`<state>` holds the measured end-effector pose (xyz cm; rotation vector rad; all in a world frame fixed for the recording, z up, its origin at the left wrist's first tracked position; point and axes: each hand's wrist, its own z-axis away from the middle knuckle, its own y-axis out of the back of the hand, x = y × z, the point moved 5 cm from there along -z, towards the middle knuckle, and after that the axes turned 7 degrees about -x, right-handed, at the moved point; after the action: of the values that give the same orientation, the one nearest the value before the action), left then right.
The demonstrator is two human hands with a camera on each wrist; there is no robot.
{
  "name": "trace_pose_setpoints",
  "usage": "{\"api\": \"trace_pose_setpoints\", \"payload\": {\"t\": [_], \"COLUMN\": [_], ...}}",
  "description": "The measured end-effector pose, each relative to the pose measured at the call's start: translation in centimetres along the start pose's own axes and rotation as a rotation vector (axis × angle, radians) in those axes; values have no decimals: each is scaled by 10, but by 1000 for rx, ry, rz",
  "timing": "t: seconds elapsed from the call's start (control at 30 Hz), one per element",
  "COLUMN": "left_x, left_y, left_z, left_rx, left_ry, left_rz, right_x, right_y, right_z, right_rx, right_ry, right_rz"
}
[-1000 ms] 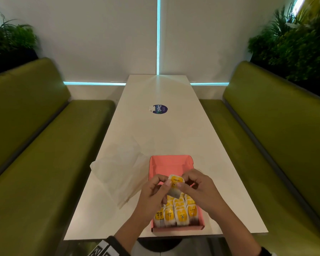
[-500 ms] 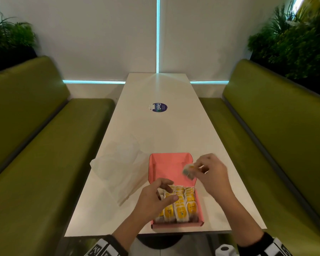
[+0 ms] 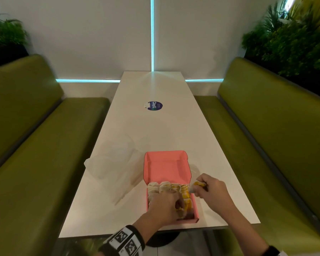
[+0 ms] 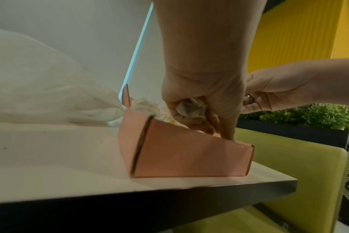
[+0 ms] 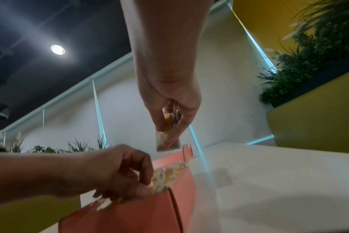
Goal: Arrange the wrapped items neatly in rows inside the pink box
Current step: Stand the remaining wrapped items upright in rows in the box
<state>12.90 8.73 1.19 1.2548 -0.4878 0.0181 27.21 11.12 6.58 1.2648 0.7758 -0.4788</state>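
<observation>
The pink box [image 3: 166, 167] stands open near the table's front edge, with rows of yellow-and-white wrapped items [image 3: 174, 187] inside. My left hand [image 3: 175, 207] reaches down into the near part of the box. In the left wrist view its fingers [image 4: 211, 126] curl round a crumpled wrapped item [image 4: 191, 108]. My right hand [image 3: 201, 191] hovers at the box's right wall and pinches another wrapped item [image 3: 197, 186]. In the right wrist view this item [image 5: 167, 140] hangs from thumb and fingers above the box [image 5: 139, 212].
A white plastic bag [image 3: 109, 163] lies on the table left of the box. A round blue sticker [image 3: 155, 105] sits mid-table. Green benches [image 3: 35, 145] flank both sides. The box stands close to the table's front edge [image 3: 137, 233].
My left hand has dropped into the box and closed round an item. My right hand, still pinching its item, has come down and nearer, to the box's right wall.
</observation>
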Motion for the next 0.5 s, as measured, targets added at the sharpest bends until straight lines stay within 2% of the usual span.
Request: {"api": "trace_pose_setpoints", "payload": {"t": [0.23,0.5], "left_x": [7,4], "left_y": [-15,-20], "left_z": [-16,-21], "left_rx": [-82,-28], "left_ry": [28,56], "left_rz": [-96,-50], "right_x": [25,44], "right_y": [-27,-51], "right_z": [15,24], "right_rx": [-31,-180], "right_ry": [-22,-9], "right_rz": [21,169]}}
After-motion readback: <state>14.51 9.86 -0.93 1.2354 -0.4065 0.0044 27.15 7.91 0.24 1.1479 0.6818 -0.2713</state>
